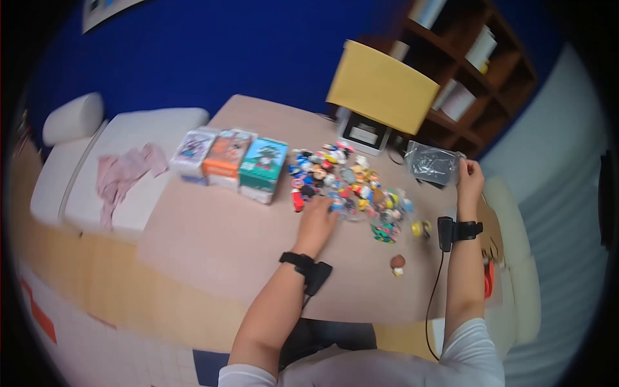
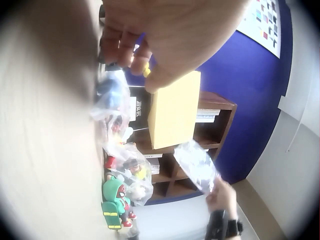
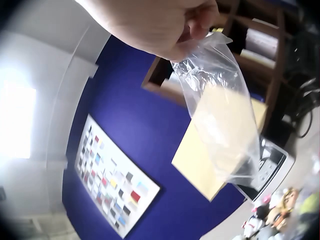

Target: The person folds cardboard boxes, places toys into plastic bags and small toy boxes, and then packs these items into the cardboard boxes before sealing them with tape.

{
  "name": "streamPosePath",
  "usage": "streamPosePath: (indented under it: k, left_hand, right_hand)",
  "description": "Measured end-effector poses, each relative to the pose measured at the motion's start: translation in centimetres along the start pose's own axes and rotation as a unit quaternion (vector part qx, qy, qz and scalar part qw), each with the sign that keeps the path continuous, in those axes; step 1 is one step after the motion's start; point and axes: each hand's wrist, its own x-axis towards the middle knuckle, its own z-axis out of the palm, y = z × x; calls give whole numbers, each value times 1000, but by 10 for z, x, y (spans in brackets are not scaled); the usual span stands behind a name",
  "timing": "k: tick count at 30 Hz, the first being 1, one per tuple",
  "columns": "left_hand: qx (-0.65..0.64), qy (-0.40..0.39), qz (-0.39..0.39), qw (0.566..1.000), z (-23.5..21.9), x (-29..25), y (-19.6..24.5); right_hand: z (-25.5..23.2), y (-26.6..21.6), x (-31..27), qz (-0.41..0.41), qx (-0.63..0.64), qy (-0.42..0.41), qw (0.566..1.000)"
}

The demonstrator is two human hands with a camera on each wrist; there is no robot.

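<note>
My right hand is raised at the right of the table and pinches a clear plastic bag by one end. In the right wrist view the thin bag hangs from the fingertips, see-through with no object inside. My left hand reaches to the front edge of a pile of small toy figures, palm down, fingers spread slightly bent over them. Several figures lie in clear bags, seen beside this hand in the left wrist view. A green-hooded figure stands out there.
Three boxes, white, orange and green, stand left of the pile. Behind it is a yellow board-like panel over a black-and-white device. A brown-topped figure lies nearer the front edge. A bookshelf stands behind.
</note>
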Motion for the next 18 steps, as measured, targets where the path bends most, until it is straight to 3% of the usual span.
streamPosePath:
  k: [1, 2, 5, 8, 12, 15, 18]
  left_hand:
    - [4, -15, -16, 1000, 0, 1, 1]
    - [-8, -12, -10, 1000, 3, 0, -3]
    - [-2, -39, -8, 999, 6, 0, -6]
    - [-2, -71, -34, 997, 8, -1, -6]
    - [-19, -104, -86, 991, 7, -1, 4]
    - [21, -74, -60, 995, 8, -2, 6]
    - [159, -77, 64, 982, 13, 7, -1]
  right_hand:
    - [-29, 24, -7, 110, 52, 5, 993]
    - [-56, 61, -16, 168, 135, 35, 976]
    - [-141, 112, -74, 273, 211, 133, 929]
    - [-202, 155, -135, 396, 252, 168, 867]
    - [-218, 158, -193, 498, 299, 139, 802]
    - [-217, 134, -207, 527, 275, 116, 796]
    - [-222, 129, -222, 488, 243, 127, 829]
